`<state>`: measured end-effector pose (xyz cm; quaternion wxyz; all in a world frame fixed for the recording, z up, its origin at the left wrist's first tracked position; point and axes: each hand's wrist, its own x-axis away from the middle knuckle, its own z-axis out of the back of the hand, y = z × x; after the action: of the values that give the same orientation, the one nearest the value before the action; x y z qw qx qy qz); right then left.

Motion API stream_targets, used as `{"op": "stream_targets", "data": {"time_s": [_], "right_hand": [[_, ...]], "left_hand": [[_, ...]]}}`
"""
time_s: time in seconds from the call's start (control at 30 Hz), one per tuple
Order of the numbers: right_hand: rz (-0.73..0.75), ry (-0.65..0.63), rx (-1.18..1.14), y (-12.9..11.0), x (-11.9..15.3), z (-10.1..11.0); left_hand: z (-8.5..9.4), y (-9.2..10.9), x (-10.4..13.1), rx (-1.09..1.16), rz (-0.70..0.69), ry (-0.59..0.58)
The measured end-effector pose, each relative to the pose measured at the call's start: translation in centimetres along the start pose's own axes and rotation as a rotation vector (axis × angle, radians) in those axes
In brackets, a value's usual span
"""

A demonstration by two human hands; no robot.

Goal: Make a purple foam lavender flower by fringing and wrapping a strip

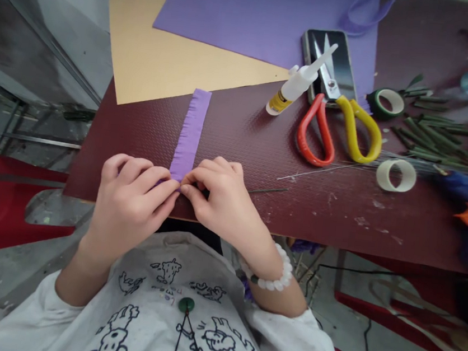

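Observation:
A purple paper strip (192, 131), finely fringed along its left edge, lies lengthwise on the table and runs down to my fingertips. My left hand (136, 195) is closed, pinching the strip's near end, and a bit of purple shows under its fingers. Right against it, my right hand (215, 190) pinches the same end between thumb and forefinger. A thin dark green wire (269, 191) sticks out to the right from behind my right hand; whether the fingers touch it is hidden.
Scissors (330, 91) with red and yellow handles rest on a phone (348, 64), beside a glue bottle (292, 89). Purple (252, 14) and tan sheets (154, 59) lie behind. Green tape (388, 103), a white roll (397, 176), cut green stems (433, 136) and a blue glue gun (467, 202) are right.

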<state>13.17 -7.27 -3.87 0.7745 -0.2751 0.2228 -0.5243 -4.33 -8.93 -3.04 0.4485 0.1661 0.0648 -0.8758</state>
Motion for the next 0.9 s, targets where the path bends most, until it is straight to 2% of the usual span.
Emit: {"op": "stream_targets", "data": {"time_s": [0.1,0.2,0.33,0.47,0.7,0.9], "right_hand": [[0.074,0.050,0.014,0.6,0.5,-0.1],[0.174,0.085,0.150,1.2,0.8,0.0],[0.294,0.051,0.287,1.6,0.9,0.0],[0.296,0.070,0.297,1.7,1.0,-0.3],[0.358,0.255,0.237,1.6,1.4,-0.6],[0.326,0.223,0.282,1.4,1.2,-1.3]], "left_hand": [[0.0,0.1,-0.5,0.032,0.044,-0.037],[0.1,0.1,-1.1,0.071,0.066,-0.073],[0.3,0.0,-1.5,0.049,0.068,-0.108],[0.6,0.0,-2.0,0.006,0.058,-0.157],[1.0,-0.2,-3.4,0.031,0.091,-0.258],[1.0,-0.4,-2.9,0.098,0.132,-0.266]]}}
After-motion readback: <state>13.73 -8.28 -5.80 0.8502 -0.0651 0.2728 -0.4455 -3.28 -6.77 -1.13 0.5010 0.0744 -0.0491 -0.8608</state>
